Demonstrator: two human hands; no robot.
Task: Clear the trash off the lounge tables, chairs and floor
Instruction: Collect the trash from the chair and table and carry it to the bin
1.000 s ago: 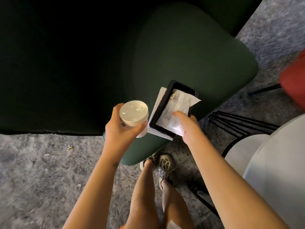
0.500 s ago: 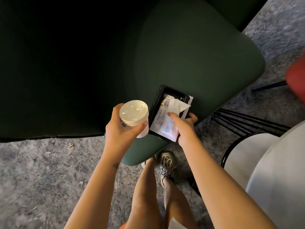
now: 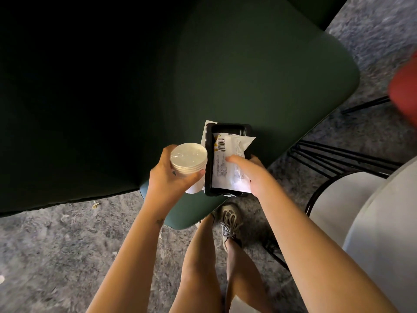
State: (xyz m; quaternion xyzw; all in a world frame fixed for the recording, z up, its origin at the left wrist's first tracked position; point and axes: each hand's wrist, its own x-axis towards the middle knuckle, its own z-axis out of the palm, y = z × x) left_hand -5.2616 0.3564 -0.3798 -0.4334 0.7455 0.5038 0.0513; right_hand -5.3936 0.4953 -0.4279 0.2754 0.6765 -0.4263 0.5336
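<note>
Trash (image 3: 226, 177) in both hands, above the near corner of the green chair seat (image 3: 270, 75).

Fingers first: on the left hand (image 3: 167, 177), wrapped round a stack of paper cups (image 3: 189, 159), thumb across the side at five o'clock, rims up. On the right hand (image 3: 255, 175), thumb laid flat on a white wrapper (image 3: 228, 152) with a barcode, pinning it inside a black tray (image 3: 208, 168); remaining fingers mostly hidden behind the tray's three-o'clock edge, probably bearing it from beneath. Tray at three o'clock of the cups, touching or just beside: cannot tell which. Under the tray, a white sheet of paper (image 3: 207, 128), peeking out at the eleven-o'clock corner. Cannot tell whether resting on the seat or lifted clear of it.

Further out: grey carpet (image 3: 56, 256), with a small pale scrap (image 3: 96, 204) at eight o'clock of the left hand, near the chair's dark edge. At four o'clock, a white chair (image 3: 372, 222) on black wire legs; at two o'clock, the edge of something red (image 3: 405, 91).

Step in hand, by judgement: picking up from the chair, both hands now full. Next move: carrying the load off to a bin, none in view; tray kept level, thumb kept down to stop the wrapper sliding; then back for the floor scrap.
</note>
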